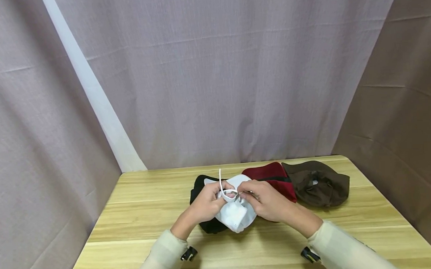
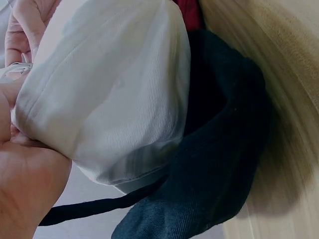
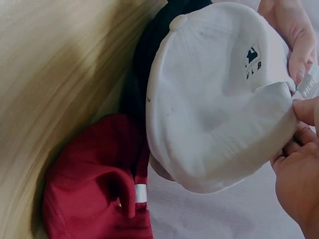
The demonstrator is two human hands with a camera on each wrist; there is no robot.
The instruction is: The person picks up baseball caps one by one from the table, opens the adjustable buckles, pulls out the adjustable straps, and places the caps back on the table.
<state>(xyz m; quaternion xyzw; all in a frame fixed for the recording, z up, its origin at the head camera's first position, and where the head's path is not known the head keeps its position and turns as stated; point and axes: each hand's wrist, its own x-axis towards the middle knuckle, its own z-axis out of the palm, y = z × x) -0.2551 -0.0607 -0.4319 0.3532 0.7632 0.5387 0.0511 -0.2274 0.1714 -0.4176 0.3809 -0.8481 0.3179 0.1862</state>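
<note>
A white baseball cap (image 1: pixel 235 216) is held up between both hands, its back strap opening facing the fingers. My left hand (image 1: pixel 207 203) grips the cap's edge beside the opening, thumb toward the strap. A loose white strap end (image 1: pixel 220 178) sticks upward there. Opposite it, my right hand (image 1: pixel 267 198) pinches the cap's back edge near the strap. A metal buckle (image 3: pixel 310 87) with raised lettering sits between the two hands in the right wrist view. Small dark printing (image 3: pixel 252 60) marks the cap's back.
Behind and left of the white cap lies a black cap (image 1: pixel 208 227). To the right are a dark red cap (image 1: pixel 265 172) and a brown cap (image 1: pixel 320 184) with its inside showing. All rest on a wooden table (image 1: pixel 150 217), with grey curtains (image 1: pixel 234 77) behind.
</note>
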